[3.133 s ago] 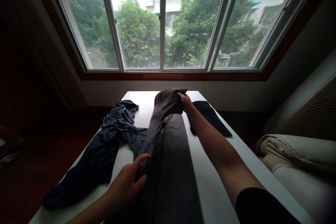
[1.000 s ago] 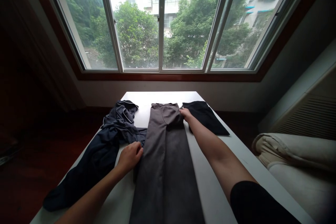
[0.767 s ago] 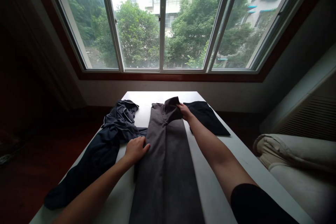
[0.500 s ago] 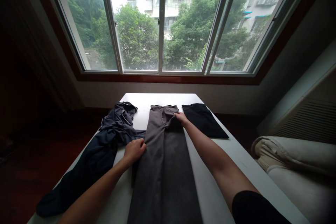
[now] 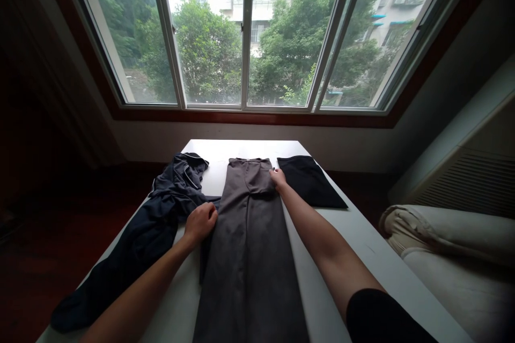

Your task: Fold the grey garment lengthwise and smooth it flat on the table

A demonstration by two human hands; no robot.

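Note:
A pair of grey trousers (image 5: 250, 236) lies lengthwise down the middle of the table, waistband at the far end and lower part running out of view at the bottom. My right hand (image 5: 278, 178) pinches its right edge just below the waistband. On the opposite edge, lower down, my left hand (image 5: 201, 222) is closed with curled fingers against the fabric; its fingertips are partly hidden. A small fold crosses the trousers below the fly. Beside my left hand lies a crumpled dark navy garment (image 5: 137, 246) with white piping on its upper part.
The white table (image 5: 333, 257) stands below a wide window (image 5: 245, 110). At its right rear lies a folded black cloth item (image 5: 310, 182). Rolled pale bedding (image 5: 454, 230) is off the table's right side, near a slatted white unit (image 5: 475, 171).
The bunched cloth near the waistband is now flatter, with my right hand drawn slightly outward at that edge. My left hand stays by the left edge. The whole view has shifted slightly.

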